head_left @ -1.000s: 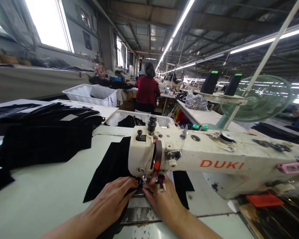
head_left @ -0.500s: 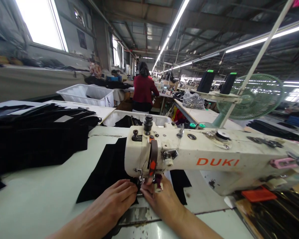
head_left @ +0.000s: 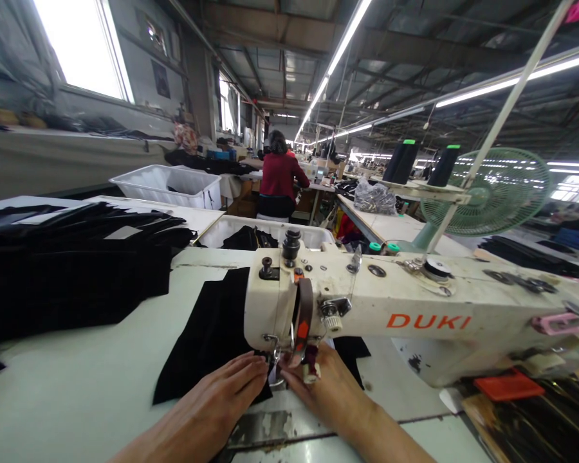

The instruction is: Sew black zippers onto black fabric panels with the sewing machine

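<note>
At left, a black pile (head_left: pixel 80 283) perhaps waited. Rightward, our black cloth (head_left: pixel 202 337) — seemingly unfinished — lay by our left hand (head_left: pixel 231 391), under the sewing machine (head_left: pixel 367 302), near our right hand (head_left: pixel 335 389); we couldn't tell whether either grip pinched it.

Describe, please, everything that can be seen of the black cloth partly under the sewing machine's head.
The black cloth looks matte and lies flat on the pale table, its outline angular with a stepped far edge. The left hand rests on its near part; the sewing machine's head hides some of it. More black cloth shows past the right hand, perhaps the same piece.
</note>
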The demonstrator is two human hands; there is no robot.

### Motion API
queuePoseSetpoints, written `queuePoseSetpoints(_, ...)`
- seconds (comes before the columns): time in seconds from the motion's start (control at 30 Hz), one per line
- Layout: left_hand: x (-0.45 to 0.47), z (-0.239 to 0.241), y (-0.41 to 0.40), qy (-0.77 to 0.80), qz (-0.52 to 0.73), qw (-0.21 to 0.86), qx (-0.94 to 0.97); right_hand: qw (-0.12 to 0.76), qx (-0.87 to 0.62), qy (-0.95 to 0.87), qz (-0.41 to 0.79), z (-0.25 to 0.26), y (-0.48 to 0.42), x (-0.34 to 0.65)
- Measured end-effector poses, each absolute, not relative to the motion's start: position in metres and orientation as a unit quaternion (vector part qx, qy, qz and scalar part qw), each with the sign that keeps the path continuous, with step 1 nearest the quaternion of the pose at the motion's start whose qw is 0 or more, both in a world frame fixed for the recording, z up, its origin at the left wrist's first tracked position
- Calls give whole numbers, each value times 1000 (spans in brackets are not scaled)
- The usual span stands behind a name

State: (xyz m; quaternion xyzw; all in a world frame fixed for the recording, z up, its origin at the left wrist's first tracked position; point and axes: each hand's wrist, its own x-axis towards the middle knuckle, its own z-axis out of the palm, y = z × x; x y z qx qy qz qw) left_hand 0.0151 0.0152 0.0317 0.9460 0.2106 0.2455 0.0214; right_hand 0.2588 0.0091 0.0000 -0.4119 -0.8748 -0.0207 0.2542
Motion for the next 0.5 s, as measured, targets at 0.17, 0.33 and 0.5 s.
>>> queuePoseSetpoints(0.17,17,28,18,226,223,45,947,231,-419,-878,-12,9,10,267)
queuePoseSetpoints(0.33,17,33,13,242,245,27,939,222,-430,-875,-4,20,7,272)
queuePoseSetpoints(0.5,18,19,17,225,255,-18,940,207,-433,-877,2,25,3,276)
